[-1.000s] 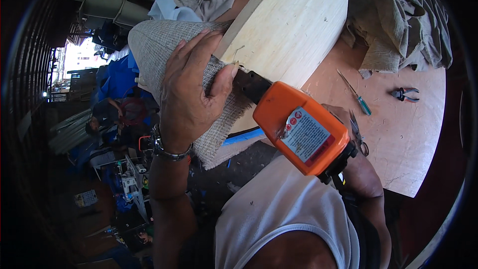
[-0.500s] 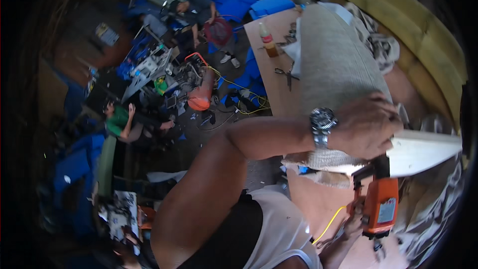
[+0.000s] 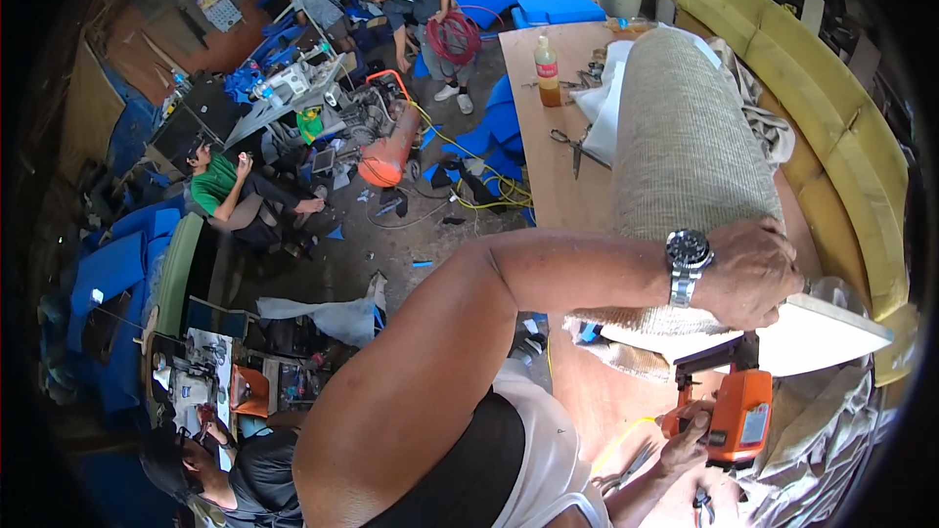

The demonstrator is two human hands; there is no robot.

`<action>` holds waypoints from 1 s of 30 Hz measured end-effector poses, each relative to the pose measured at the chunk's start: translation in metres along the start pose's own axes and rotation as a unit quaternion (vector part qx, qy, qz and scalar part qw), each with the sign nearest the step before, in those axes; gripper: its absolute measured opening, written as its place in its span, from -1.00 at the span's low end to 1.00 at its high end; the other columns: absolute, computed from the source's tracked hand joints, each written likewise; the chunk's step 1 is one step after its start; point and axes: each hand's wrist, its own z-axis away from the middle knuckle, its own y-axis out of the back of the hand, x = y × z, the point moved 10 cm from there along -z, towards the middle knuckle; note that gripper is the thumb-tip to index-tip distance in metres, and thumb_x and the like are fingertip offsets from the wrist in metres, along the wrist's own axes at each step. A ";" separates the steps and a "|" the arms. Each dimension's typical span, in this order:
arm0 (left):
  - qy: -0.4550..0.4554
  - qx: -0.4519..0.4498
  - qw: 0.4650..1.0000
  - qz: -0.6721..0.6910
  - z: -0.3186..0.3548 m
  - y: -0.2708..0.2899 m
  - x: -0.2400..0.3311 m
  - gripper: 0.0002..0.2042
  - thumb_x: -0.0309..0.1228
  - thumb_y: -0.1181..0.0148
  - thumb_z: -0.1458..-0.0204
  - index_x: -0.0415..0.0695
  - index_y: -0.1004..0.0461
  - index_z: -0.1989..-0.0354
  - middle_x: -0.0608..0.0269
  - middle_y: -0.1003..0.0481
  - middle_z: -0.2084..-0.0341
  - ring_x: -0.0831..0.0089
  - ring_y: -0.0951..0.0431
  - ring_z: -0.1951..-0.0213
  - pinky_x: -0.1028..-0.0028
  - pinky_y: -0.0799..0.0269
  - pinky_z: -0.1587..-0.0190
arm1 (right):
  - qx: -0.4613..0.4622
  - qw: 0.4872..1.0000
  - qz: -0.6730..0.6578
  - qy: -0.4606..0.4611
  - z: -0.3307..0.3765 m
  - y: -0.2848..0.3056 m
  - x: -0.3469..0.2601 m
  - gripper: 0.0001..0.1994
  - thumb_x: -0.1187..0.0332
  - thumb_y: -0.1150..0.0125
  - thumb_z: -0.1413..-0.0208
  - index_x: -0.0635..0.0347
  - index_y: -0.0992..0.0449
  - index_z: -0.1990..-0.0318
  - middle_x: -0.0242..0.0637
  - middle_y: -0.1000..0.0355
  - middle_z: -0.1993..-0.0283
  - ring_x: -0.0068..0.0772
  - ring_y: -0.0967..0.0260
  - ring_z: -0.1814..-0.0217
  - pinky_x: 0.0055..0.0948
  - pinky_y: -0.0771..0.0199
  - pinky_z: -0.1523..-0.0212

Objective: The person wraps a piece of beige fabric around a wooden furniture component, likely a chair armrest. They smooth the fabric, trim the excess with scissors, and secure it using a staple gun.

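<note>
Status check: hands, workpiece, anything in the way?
Left hand on fabric-covered piece. Right hand gripping orange staple gun, nose by pale panel. Scissors, pliers on table near right hand.

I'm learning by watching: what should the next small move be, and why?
Probably ease the left hand slightly away from the dark nose of the orange tool: the right hand grips that tool, and its nose appears close below the left hand, beside the pale board.
</note>
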 end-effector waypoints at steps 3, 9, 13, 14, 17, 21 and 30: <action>-0.002 0.028 1.000 -0.008 0.003 0.000 -0.003 -0.75 -0.29 -0.28 0.09 -0.23 -0.59 0.34 0.04 -0.64 0.33 0.20 -0.64 0.06 0.18 -0.28 -0.29 | 0.001 0.998 0.056 -0.014 0.006 0.020 0.003 -0.49 -0.14 -0.10 -0.36 0.21 -0.33 0.28 -0.39 -0.25 0.45 -0.54 -0.22 0.41 -0.50 -0.18 0.36; -0.004 0.059 0.993 -0.102 -0.004 -0.019 0.008 -0.76 -0.30 -0.12 -0.04 -0.22 -0.52 0.26 0.08 -0.63 0.34 0.24 -0.59 0.11 0.04 -0.22 -0.22 | 0.063 0.917 0.364 -0.153 0.055 0.092 0.017 -0.46 0.13 -0.34 -0.28 0.46 -0.42 -0.17 -0.16 -0.52 0.20 -0.29 -0.44 0.25 -0.26 -0.49 0.17; -0.012 0.081 0.981 -0.177 0.000 -0.020 0.022 -0.74 -0.30 -0.03 -0.12 -0.24 -0.49 0.17 0.10 -0.62 0.32 0.24 -0.55 0.08 -0.11 -0.16 -0.21 | 0.101 0.885 0.440 -0.114 0.117 0.159 0.075 -0.42 0.33 -0.29 -0.24 0.34 -0.31 -0.36 0.09 -0.53 -0.10 -0.03 -0.54 -0.01 -0.18 -0.52 -0.07; -0.011 0.087 0.979 -0.184 0.000 -0.019 0.023 -0.74 -0.31 -0.04 -0.12 -0.24 -0.49 0.17 0.10 -0.62 0.31 0.24 -0.55 0.07 -0.10 -0.17 -0.21 | 0.119 0.860 0.484 -0.107 0.139 0.184 0.098 -0.41 0.38 -0.26 -0.22 0.31 -0.29 -0.38 0.13 -0.51 -0.15 0.03 -0.54 -0.07 -0.15 -0.51 -0.11; 0.005 0.086 0.975 -0.203 0.010 -0.014 0.021 -0.73 -0.31 -0.03 -0.13 -0.26 -0.49 0.14 0.07 -0.62 0.27 0.22 -0.55 0.03 -0.07 -0.18 -0.22 | 0.133 0.809 0.528 -0.223 0.170 0.202 0.125 -0.40 0.50 -0.20 -0.18 0.29 -0.28 -0.40 0.18 -0.45 -0.26 0.16 -0.47 -0.24 -0.07 -0.46 -0.24; 0.014 0.162 0.968 -0.193 0.013 -0.023 0.014 -0.59 -0.27 -0.06 -0.19 -0.28 -0.44 -0.12 0.01 -0.60 0.05 0.10 -0.48 -0.23 -0.19 -0.01 -0.40 | 0.116 0.766 0.534 -0.338 0.210 0.217 0.164 -0.51 0.32 -0.22 -0.26 0.23 -0.43 -0.32 0.13 -0.45 -0.28 0.15 -0.47 -0.25 0.02 -0.47 -0.17; -0.086 0.126 0.961 0.233 0.014 0.084 -0.105 -0.57 -0.23 -0.05 -0.37 -0.35 -0.45 -0.21 -0.11 -0.54 -0.13 0.14 -0.54 -0.17 0.28 -0.40 -0.25 | 0.233 0.939 0.223 -0.123 0.078 0.009 0.040 -0.51 0.03 0.04 -0.48 0.35 -0.53 -0.12 -0.23 -0.59 0.12 -0.44 -0.51 0.00 -0.41 -0.50 -0.05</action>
